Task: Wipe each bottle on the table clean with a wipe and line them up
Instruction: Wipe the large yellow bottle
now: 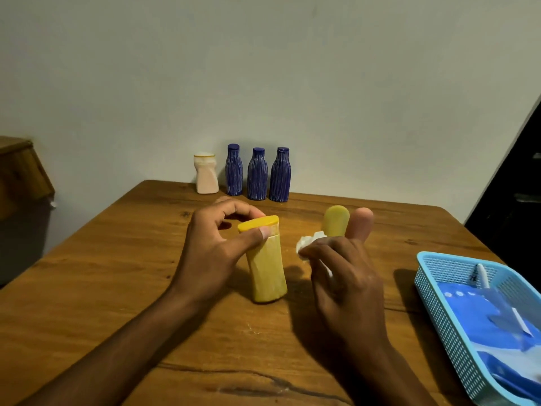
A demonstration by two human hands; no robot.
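- Standing at mid-worktop, the yellow bottle is upright on the wooden worktop, its yellow cap pinched between thumb and fingers of the left hand.
- Right hand: grip clenched around a crumpled white wipe, held just beside the yellow bottle, apart from its side.
- Behind the right hand, partly hidden by its knuckles: a rounded yellow bottle and a rounded pink bottle, close together.
- Far edge of the worktop, against the wall: a row of four upright bottles, namely a pale pink bottle at left, then three blue ribbed bottles with blue caps.
- Right edge: a light-blue perforated basket holding a blue-and-white wipes packet; a slim white object lies in it, too small to identify.
- Left edge: a wooden piece of furniture, partly out of view.
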